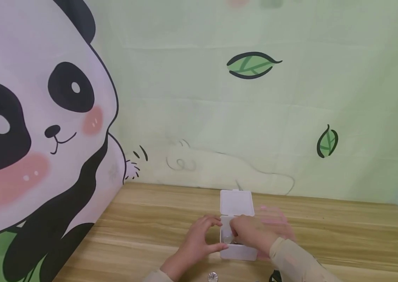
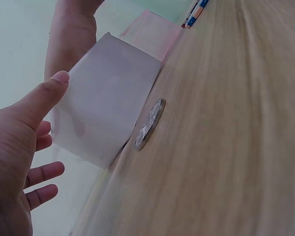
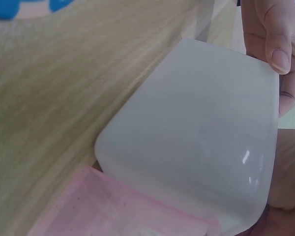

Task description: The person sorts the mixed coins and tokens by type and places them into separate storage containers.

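Note:
A white box stands on the table with its hinged lid raised at the back. My left hand holds the box's left side, thumb at the front corner and fingers toward the back; in the left wrist view the thumb lies on the rim while the lower fingers stay off it. Over the right side, my right hand reaches down into the box. Its fingertips are hidden, so what they touch does not show. Something clear and shiny lies inside. A round, silvery faceted disc rests in front of the box.
A see-through pink container stands against the box's right side. A dark object is partly visible at the bottom edge. In the left wrist view, a blue and orange patterned item lies farther off. A panda-printed cloth hangs behind the table.

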`<state>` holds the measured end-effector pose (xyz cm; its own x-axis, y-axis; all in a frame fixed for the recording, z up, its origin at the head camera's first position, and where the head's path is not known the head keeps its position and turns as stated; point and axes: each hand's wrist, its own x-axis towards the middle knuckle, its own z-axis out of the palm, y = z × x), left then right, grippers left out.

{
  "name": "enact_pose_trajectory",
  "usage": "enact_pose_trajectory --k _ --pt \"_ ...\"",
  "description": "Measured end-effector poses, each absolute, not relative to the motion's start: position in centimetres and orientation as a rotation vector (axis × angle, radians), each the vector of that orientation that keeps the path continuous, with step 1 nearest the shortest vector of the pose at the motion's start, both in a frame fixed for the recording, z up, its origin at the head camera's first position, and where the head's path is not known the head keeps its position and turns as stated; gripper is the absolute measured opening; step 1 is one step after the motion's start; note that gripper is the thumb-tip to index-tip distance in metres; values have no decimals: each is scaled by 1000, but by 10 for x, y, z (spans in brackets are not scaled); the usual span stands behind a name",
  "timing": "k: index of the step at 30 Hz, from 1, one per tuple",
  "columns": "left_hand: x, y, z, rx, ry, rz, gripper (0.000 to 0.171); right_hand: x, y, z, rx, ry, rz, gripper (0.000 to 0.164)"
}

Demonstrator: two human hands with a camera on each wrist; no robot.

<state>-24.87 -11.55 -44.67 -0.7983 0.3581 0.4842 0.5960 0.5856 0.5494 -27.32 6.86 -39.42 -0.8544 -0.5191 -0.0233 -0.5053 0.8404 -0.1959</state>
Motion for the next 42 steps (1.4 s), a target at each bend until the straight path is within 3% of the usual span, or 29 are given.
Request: enact_pose_trajectory --k 12,24,28,36,42 --pt "-252 -115 -449 -767 -2499 -1049 49 -274 77 -387 -935 2946 -457 20" --pt "-251 -114 -450 -762 -2500 -1054 48 -231 79 -369 -1072 3017 -637 14" --pt "-252 -115 -449 -748 -2508 -1048 48 -216 75 -373 -1230 2946 -646 13" --pt "-252 -115 -448 -745 -2498 -1030 48 -201 61 -394 -1279 2809 -550 5" --pt "-251 -113 -449 -753 -2488 -1033 49 -203 55 -407 -1400 2811 -438 10"
